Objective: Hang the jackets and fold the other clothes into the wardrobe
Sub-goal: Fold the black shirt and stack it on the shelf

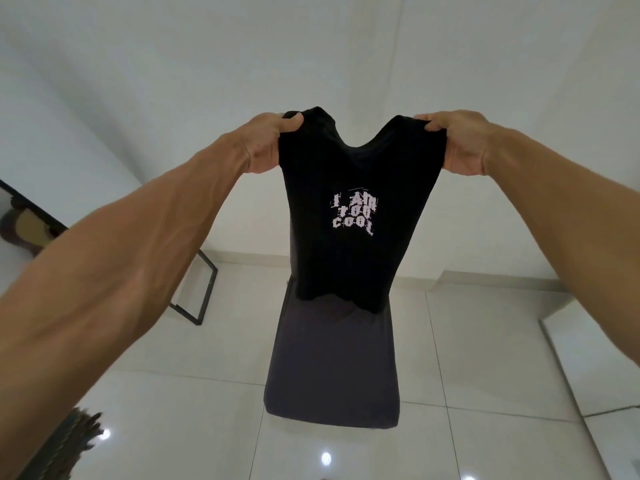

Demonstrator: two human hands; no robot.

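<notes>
A black T-shirt (356,168) with pale lettering on its front hangs in the air in front of me. My left hand (268,143) grips one shoulder of it and my right hand (457,143) grips the other, both arms stretched out. The neckline sags between the two hands. The shirt's hem dangles just above a dark grey cushioned seat (332,368) on the floor below. No wardrobe and no jacket is in view.
Glossy white floor tiles (485,358) surround the seat. A black metal frame (197,299) stands at the left by the wall. A dark patterned object (72,441) shows at the bottom left, and a white panel edge (581,368) at the right.
</notes>
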